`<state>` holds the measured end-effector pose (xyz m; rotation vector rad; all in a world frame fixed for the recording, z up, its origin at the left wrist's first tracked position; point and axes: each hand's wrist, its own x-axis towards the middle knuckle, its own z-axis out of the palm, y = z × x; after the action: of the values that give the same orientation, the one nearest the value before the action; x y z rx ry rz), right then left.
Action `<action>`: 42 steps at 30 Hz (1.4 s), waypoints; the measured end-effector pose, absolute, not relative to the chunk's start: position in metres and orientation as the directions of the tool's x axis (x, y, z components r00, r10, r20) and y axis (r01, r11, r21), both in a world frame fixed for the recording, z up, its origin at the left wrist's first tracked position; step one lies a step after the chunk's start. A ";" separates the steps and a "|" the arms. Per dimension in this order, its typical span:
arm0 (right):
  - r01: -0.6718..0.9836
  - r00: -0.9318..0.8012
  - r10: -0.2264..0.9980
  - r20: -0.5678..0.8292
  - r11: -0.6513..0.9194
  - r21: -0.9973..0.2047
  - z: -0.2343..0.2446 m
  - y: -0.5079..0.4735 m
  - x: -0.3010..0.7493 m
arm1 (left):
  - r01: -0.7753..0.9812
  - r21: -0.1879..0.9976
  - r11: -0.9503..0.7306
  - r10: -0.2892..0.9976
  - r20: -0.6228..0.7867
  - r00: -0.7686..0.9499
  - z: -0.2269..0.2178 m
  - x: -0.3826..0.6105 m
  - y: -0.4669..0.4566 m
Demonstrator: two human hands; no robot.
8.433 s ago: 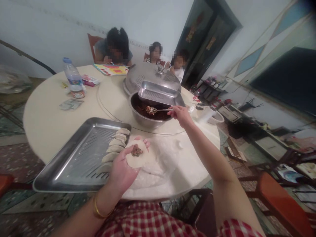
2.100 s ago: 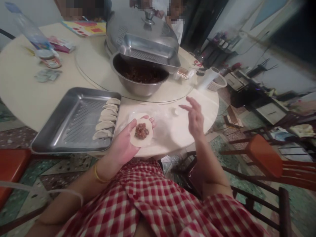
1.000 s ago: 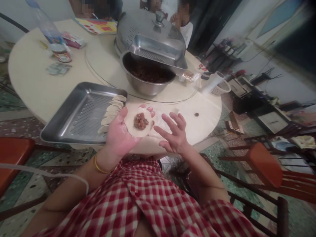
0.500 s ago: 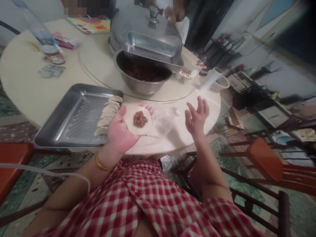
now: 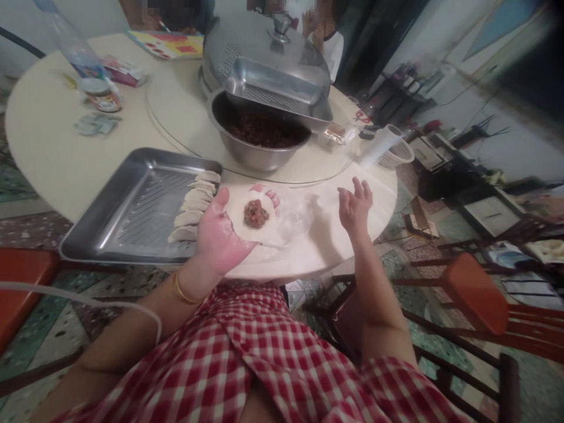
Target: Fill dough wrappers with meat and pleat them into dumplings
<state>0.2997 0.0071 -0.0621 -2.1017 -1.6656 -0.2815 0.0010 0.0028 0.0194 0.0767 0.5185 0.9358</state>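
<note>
A round white dumpling wrapper (image 5: 238,218) lies across the palm and fingers of my left hand (image 5: 220,238), with a mound of reddish meat filling (image 5: 256,214) flecked with green in its middle. The thumb points up beside the wrapper, and the fingertips show past its far edge. My right hand (image 5: 356,205) hangs above the table at the right, fingers apart and bent, holding nothing. Left of my left hand, several folded dumplings (image 5: 195,205) stand in a row along the right side of a metal tray (image 5: 132,217).
Ahead stands a metal bowl (image 5: 259,157) of dark filling, with an empty-looking steel tray (image 5: 282,97) resting over its rear rim. Behind them is a large domed lid (image 5: 264,50). A jar (image 5: 103,97) and bottle stand left; a white basket (image 5: 396,154) is right. People sit across the table.
The view has shifted a little, so most things on the table appear slightly farther right. My right hand has risen slightly, still with fingers apart. The filled wrapper stays on my left hand.
</note>
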 end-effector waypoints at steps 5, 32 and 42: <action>0.907 -0.165 0.732 0.660 0.376 -0.190 -0.039 -0.043 0.228 | -0.737 0.253 0.627 0.766 -0.374 0.523 0.016 0.001 0.004; 0.795 -0.461 0.605 0.649 0.607 -0.002 -0.040 -0.060 0.152 | -0.730 0.212 0.650 0.738 -0.407 0.539 0.017 0.000 -0.009; 0.777 -0.431 0.563 0.706 0.629 -0.027 -0.037 -0.061 0.161 | -0.721 0.170 0.672 0.716 -0.400 0.573 0.012 0.002 -0.010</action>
<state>0.1615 -0.0610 -0.0371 -1.0430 -2.1547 -0.3967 0.0022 -0.0099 0.0121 -0.0120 0.4633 0.8419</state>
